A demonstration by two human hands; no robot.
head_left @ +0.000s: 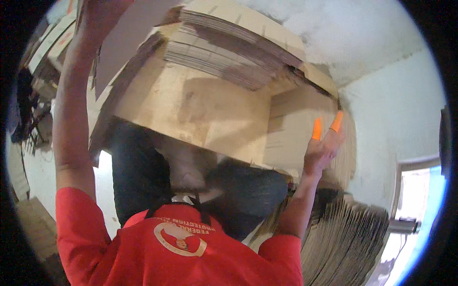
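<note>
My left hand reaches up to the far left, partly cut off by the picture's top edge, its fingers hidden. Beside it a flat brown cardboard sheet stands tilted; whether the hand grips it I cannot tell. My right hand is raised at the right with its fingers stretched out, two of them wearing orange finger covers. It lies in front of a stack of cardboard, and contact is unclear. Between my arms is a light wooden tabletop.
A layered pile of flat cardboard lies along the table's far side. Another tall bundle of cardboard sheets stands at lower right. More cardboard is stacked at far left. A pale wall rises on the right, beside a bright opening.
</note>
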